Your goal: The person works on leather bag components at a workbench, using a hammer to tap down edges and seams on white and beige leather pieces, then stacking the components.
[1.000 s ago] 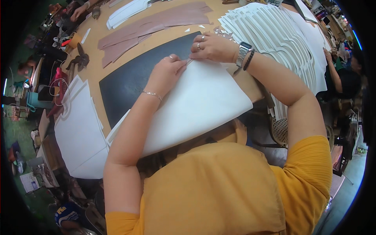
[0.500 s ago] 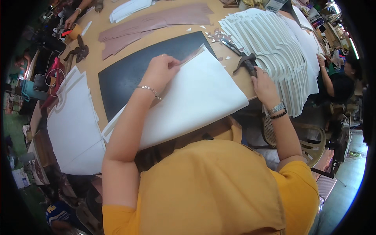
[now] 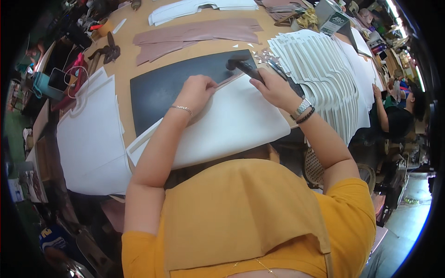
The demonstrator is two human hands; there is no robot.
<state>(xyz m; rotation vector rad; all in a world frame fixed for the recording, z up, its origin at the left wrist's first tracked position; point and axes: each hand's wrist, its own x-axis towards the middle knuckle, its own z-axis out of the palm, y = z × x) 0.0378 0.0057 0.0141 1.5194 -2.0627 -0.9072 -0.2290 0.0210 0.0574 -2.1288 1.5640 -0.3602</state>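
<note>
A large white sheet (image 3: 232, 123) lies partly on the dark board (image 3: 162, 85) and hangs over the table's near edge. Along its far edge runs a narrow brownish strip (image 3: 229, 80). With fingers pinched together, my left hand (image 3: 194, 92) holds the sheet's edge at that strip. Just to the right, my right hand (image 3: 278, 90) is wrapped round the handle of a dark hammer (image 3: 248, 68), whose head hangs over the board beyond the strip's end. Beside the right hand lie scissors (image 3: 278, 69), partly hidden by it.
Overlapping white cut pieces (image 3: 320, 78) fan out at the right. More white pieces (image 3: 90, 139) overhang the table at the left, near a dark tool (image 3: 110, 50). Mauve strips (image 3: 194, 34) and small scraps (image 3: 266, 56) lie beyond the board. Another person (image 3: 394, 113) sits at the far right.
My right hand has lifted the hammer from beside the scissors and brought it left over the board. The left hand keeps its pinch on the sheet's edge. The view has shifted slightly.
</note>
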